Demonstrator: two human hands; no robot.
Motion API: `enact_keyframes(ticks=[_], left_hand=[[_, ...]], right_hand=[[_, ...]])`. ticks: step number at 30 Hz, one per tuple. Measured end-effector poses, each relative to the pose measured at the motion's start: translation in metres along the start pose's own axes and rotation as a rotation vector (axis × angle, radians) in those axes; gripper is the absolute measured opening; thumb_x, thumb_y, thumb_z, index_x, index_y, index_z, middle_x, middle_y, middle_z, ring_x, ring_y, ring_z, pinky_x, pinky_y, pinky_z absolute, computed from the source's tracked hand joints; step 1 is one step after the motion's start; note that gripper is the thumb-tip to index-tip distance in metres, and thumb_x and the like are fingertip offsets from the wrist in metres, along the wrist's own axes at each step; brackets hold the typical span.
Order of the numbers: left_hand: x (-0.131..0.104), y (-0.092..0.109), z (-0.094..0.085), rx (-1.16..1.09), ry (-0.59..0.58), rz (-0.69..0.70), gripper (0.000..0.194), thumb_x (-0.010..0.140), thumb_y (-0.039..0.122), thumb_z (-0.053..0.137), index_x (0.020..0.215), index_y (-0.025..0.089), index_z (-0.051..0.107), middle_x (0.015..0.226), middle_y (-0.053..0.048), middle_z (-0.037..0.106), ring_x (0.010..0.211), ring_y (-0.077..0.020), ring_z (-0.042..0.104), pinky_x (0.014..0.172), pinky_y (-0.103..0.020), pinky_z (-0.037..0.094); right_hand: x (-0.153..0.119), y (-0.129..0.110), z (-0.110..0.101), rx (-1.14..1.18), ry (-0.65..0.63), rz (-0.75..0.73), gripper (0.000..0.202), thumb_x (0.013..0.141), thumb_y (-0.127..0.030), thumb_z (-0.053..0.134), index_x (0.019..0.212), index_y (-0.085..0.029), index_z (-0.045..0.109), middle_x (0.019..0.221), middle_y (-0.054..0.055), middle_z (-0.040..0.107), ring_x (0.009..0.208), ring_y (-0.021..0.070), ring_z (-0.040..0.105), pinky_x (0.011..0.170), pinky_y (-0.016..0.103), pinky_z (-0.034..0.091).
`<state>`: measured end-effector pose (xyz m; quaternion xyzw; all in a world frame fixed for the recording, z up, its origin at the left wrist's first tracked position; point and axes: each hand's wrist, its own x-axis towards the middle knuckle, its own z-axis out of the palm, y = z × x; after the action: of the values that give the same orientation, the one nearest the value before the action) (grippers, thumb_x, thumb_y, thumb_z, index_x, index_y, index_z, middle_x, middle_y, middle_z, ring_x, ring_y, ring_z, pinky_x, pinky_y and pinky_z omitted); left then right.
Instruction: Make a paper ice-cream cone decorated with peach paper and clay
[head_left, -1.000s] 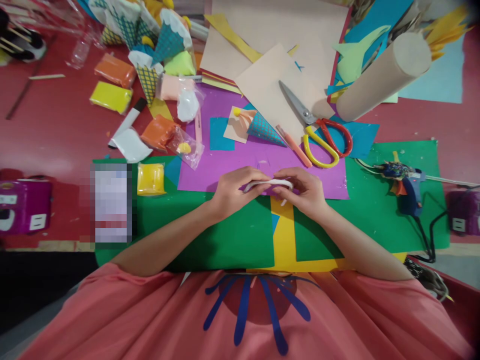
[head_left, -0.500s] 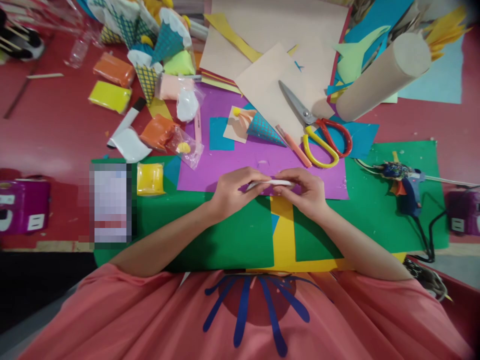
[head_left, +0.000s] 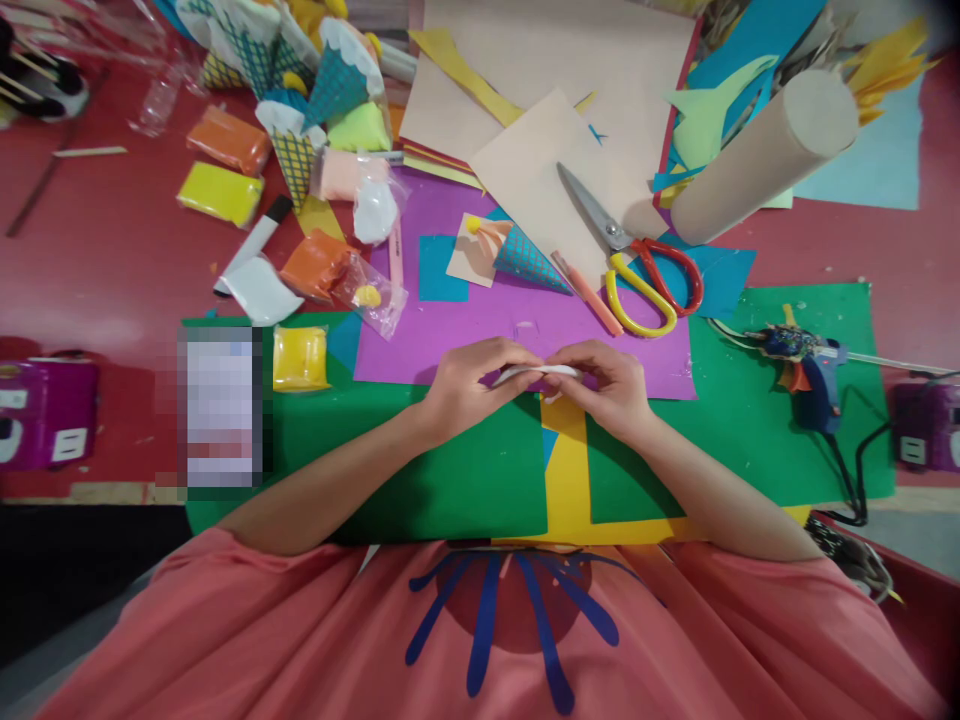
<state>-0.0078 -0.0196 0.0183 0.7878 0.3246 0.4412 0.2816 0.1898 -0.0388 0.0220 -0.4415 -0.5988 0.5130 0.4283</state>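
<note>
Left hand (head_left: 463, 382) just beside right hand (head_left: 619, 384)

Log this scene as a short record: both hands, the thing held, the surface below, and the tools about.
Left hand: pinches the white strip
Right hand: pinches the same strip
Strip: thin, partly hidden by fingers
Below: purple sheet overlapping green sheet
Beyond hands: scissors, patterned blue cone
Far right: glue gun

A craft workspace, shown by scissors (head_left: 613, 233), beige card (head_left: 525, 155) beneath their blades and a glue gun (head_left: 823, 380) to their right.
</note>
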Motion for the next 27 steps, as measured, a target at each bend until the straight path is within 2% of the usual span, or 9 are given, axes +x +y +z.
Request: enact_keyframes(ticks=[6, 11, 16, 21, 24, 27], left_hand=[[-0.0023, -0.0019, 0.0003, 0.025, 0.025, -0.048, 0.015, 0.093, 0.032, 0.066, 0.095, 0.019, 0.071, 0.086, -0.003, 0.079, 0.076, -0.0106, 0.074, 0.068, -0.019, 0.056], [-0.0028, -0.0016, 0.0004, -0.001, 0.009, -0.033, 0.014, 0.095, 0.03, 0.064, 0.093, 0.019, 0.073, 0.084, -0.003, 0.079, 0.075, -0.0101, 0.074, 0.069, -0.019, 0.056], [-0.0027, -0.0014, 0.0015, 0.017, 0.022, -0.113, 0.021, 0.092, 0.038, 0.067, 0.099, 0.018, 0.071, 0.087, -0.003, 0.08, 0.074, -0.0099, 0.074, 0.066, -0.017, 0.055], [-0.0005, -0.0007, -0.0001, 0.018, 0.001, -0.048, 0.015, 0.094, 0.03, 0.066, 0.09, 0.017, 0.071, 0.081, -0.002, 0.078, 0.073, -0.0092, 0.073, 0.068, -0.016, 0.054], [-0.0003, -0.0002, -0.0002, 0.016, -0.008, -0.021, 0.012, 0.094, 0.028, 0.066, 0.091, 0.017, 0.071, 0.082, -0.002, 0.079, 0.075, -0.0093, 0.074, 0.07, -0.016, 0.055], [-0.0015, -0.0011, -0.0008, 0.044, -0.006, -0.069, 0.017, 0.092, 0.033, 0.068, 0.099, 0.019, 0.072, 0.088, -0.004, 0.08, 0.076, -0.0108, 0.074, 0.069, -0.018, 0.057]], right_hand=[[0.0007, -0.0014, -0.0018, -0.066, 0.047, 0.021, 0.029, 0.083, -0.049, 0.075, 0.083, -0.02, 0.072, 0.076, 0.003, 0.077, 0.064, 0.0147, 0.074, 0.059, 0.025, 0.061], [0.0015, 0.0039, -0.0011, -0.071, -0.019, -0.03, 0.039, 0.081, -0.055, 0.075, 0.097, -0.02, 0.07, 0.089, 0.005, 0.076, 0.079, 0.0157, 0.074, 0.066, 0.025, 0.06], [0.0013, 0.0035, -0.0014, -0.062, 0.012, -0.004, 0.031, 0.088, -0.049, 0.07, 0.088, -0.018, 0.071, 0.078, 0.003, 0.073, 0.065, 0.0122, 0.068, 0.061, 0.025, 0.055], [0.0029, 0.0038, -0.0008, -0.074, -0.01, -0.016, 0.032, 0.081, -0.048, 0.077, 0.092, -0.019, 0.069, 0.086, 0.004, 0.075, 0.068, 0.0122, 0.069, 0.056, 0.022, 0.054], [0.003, 0.0037, -0.0007, -0.107, -0.012, -0.024, 0.024, 0.085, -0.042, 0.074, 0.09, -0.019, 0.07, 0.081, 0.002, 0.075, 0.059, 0.0099, 0.066, 0.053, 0.021, 0.053], [0.0027, 0.0039, -0.0014, -0.11, 0.05, -0.046, 0.022, 0.087, -0.04, 0.071, 0.087, -0.019, 0.07, 0.074, 0.001, 0.072, 0.058, 0.0096, 0.064, 0.055, 0.021, 0.053]])
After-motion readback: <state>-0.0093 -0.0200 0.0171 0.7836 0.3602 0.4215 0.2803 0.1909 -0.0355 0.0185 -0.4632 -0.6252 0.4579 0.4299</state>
